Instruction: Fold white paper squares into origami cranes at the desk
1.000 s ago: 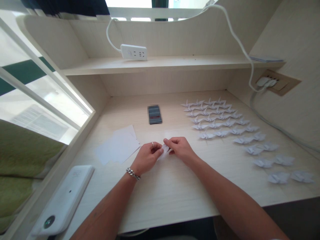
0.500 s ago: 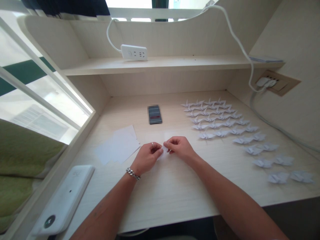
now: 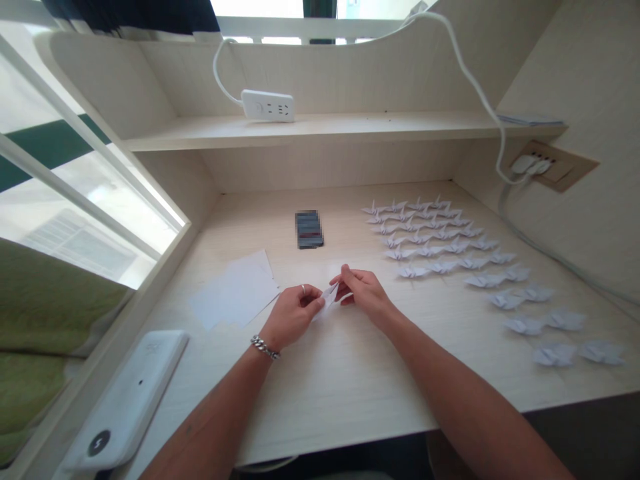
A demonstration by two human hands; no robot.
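Note:
Both my hands meet at the middle of the pale wooden desk over a small folded piece of white paper. My left hand, with a ring and a chain bracelet, pinches the paper's left end. My right hand pinches its right end from above, fingers curled. Most of the paper is hidden between the fingertips. A loose pile of white paper sheets lies just left of my left hand.
Rows of several white paper cranes cover the desk's right side. A dark phone lies behind my hands. A white power bank rests at the front left. On the shelf sits a power strip; its cable runs to a wall socket.
My right hand has lifted slightly and drawn the paper's right end up and back; my left hand stays almost in place, holding the other end.

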